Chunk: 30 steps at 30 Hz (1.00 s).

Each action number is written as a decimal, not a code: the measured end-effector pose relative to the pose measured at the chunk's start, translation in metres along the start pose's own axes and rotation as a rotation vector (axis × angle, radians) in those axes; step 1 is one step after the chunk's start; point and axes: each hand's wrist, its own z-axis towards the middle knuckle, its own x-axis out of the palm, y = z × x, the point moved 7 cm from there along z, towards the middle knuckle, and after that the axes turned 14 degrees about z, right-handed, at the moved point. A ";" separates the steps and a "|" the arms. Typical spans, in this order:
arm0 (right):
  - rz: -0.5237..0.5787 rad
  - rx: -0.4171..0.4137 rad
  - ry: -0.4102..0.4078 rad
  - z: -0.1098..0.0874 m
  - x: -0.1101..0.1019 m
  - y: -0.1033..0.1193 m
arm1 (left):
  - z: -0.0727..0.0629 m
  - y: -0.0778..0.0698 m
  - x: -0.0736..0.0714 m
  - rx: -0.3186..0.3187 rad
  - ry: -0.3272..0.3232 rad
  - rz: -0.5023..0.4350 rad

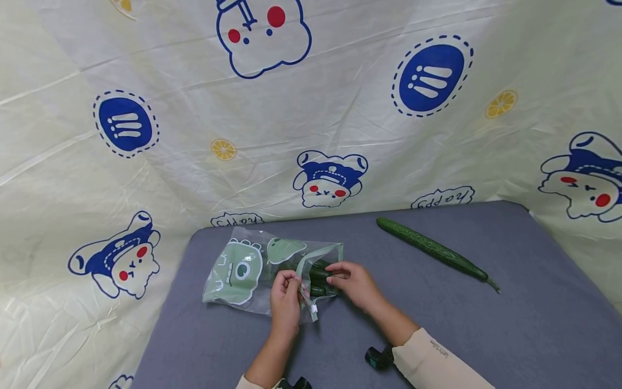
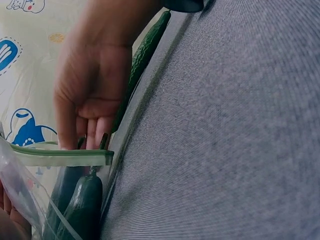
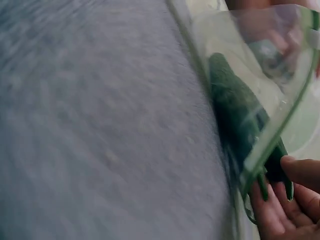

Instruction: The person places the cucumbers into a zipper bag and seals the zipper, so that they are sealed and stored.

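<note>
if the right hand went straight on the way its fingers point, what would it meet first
The cucumbers in the mouth of the bag; the right hand seems to touch one with its thumb, though depth beyond that is unclear.

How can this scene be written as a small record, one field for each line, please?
Container: clear zip bag, green cartoon prints
Contents: at least two cucumbers, stems towards opening
Left grip: pinches the bag near its opening
Right grip: touches the cucumbers' stem ends; firm hold unclear
Outside: one loose cucumber, right of the bag
Surface: grey tabletop
Background: pale printed sheet
</note>
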 end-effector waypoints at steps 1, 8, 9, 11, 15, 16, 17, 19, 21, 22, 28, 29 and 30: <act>-0.019 -0.005 -0.013 0.001 0.002 0.000 | 0.000 0.000 0.000 0.000 -0.001 0.001; -0.106 -0.086 -0.045 0.003 0.013 0.005 | 0.001 0.000 -0.001 -0.010 -0.001 -0.007; -0.122 -0.096 -0.048 0.004 0.014 0.005 | 0.001 0.000 -0.002 -0.011 -0.003 -0.005; -0.161 -0.115 -0.054 0.004 0.015 0.006 | 0.001 0.000 -0.002 -0.012 -0.004 -0.007; -0.249 -0.126 -0.051 0.004 0.016 0.006 | 0.002 -0.001 -0.002 -0.010 0.001 -0.008; -0.272 -0.128 -0.047 0.004 0.016 0.006 | 0.002 -0.001 -0.002 -0.009 0.003 -0.011; -0.294 -0.128 -0.044 0.004 0.017 0.006 | 0.002 -0.001 -0.002 -0.008 0.004 -0.011; -0.331 -0.131 -0.035 0.003 0.017 0.006 | 0.002 -0.001 -0.002 -0.006 0.004 -0.010; -0.345 -0.116 -0.026 0.002 0.018 0.005 | 0.002 -0.001 -0.002 -0.006 0.002 -0.008; -0.347 -0.108 -0.023 0.002 0.017 0.005 | 0.002 -0.001 -0.003 -0.006 0.001 -0.009; -0.280 -0.057 -0.013 0.000 0.014 0.002 | 0.002 -0.001 -0.003 0.000 0.000 0.006; -0.261 -0.053 -0.012 0.000 0.013 0.002 | 0.002 -0.001 -0.003 0.001 0.000 0.007; -0.243 -0.050 -0.012 0.000 0.012 0.002 | 0.002 -0.002 -0.002 0.004 -0.001 0.008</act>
